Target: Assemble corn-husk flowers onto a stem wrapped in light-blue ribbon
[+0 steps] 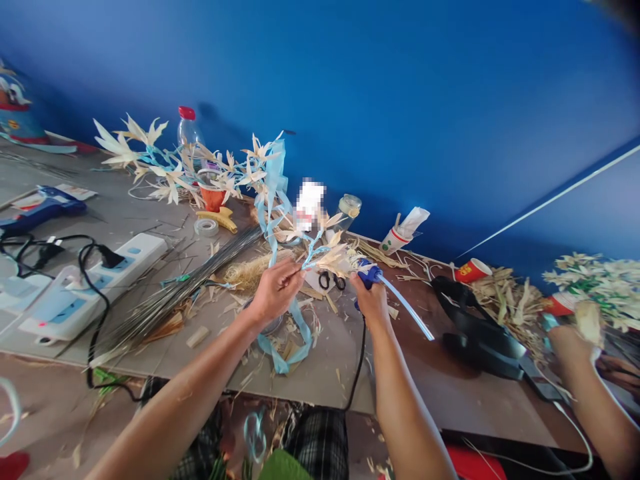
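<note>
The left hand and right hand are bare — so are both forearms, seen across the lower half of the frame. At bottom centre shows plaid legwear — a blackish cloth, crossed by thin, paler lines that form checks.

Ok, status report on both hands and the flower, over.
Left hand pinching blue-wrapped stem. Right hand gripping blue glue gun, close to pale flower. Blue ribbon and loose scraps lie nearby.

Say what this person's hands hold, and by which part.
Left hand: a flower, by its blue stem. Right hand: a glue gun, by its handle.
</note>
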### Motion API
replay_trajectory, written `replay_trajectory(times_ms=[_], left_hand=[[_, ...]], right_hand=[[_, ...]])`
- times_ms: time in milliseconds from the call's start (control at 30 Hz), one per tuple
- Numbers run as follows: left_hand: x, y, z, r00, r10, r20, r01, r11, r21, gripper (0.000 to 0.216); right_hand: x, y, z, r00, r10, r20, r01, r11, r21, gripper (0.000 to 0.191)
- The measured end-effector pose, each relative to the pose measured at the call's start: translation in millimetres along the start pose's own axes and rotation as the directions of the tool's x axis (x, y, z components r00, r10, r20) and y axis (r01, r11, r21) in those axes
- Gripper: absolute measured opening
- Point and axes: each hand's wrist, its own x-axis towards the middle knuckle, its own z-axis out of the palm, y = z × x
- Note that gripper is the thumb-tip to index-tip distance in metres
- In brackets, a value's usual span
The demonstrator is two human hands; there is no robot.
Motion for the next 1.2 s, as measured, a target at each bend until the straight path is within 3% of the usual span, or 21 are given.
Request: replay_trajectory(times_ms=[333,467,633,800,933,1033,1100,1200], left_hand=[[-4.3,-7.0,6.0,0.965,-0.258,-0.051,0.228,0.918,-0.325,0.032],[-0.4,-0.5,1.4,0.947,-0.318,-0.043,0.29,0.907,-0.306,0.029],[3.0,-0.6,-0.2,0.923,-0.372,-0.104,0.332,0.902,-0.276,0.027],[3.1,-9.5,2.3,0.914,-0.383,-0.136,0.334,0.898,-0.287,0.023],[4.5,-10.6,3.7,0.892,-0.425,-0.154,0.363,0.876,-0.317,0.023],[5.6,-8.1,4.0,0.882,-0.444,-0.159,0.382,0.87,-0.312,0.026],[5.6,-8.2,3.7,0.887,-0.43,-0.171,0.371,0.881,-0.293,0.027],[4.0,-10.8,3.1,0.901,-0.402,-0.164,0.354,0.899,-0.257,0.027]], right_hand=[[2.8,4.7,5.1,0.999,0.052,0.007,-0.052,0.998,0.035,0.046],[0.1,-3.6,4.1,0.995,-0.073,0.072,0.052,0.963,0.264,0.039],[-4.1,-12.6,0.8,0.984,-0.082,0.156,-0.015,0.843,0.538,0.035],[-6.2,-13.3,-4.4,0.925,-0.152,0.348,-0.12,0.751,0.649,0.047],[-12.1,-15.3,-2.4,0.85,-0.228,0.475,-0.155,0.754,0.638,0.053],[-17.5,-18.3,4.4,0.855,-0.25,0.455,-0.048,0.835,0.549,0.043],[-19.2,-20.0,8.2,0.873,-0.325,0.363,0.118,0.864,0.49,0.035],[-19.3,-21.9,9.5,0.835,-0.514,0.198,0.393,0.808,0.44,0.028]])
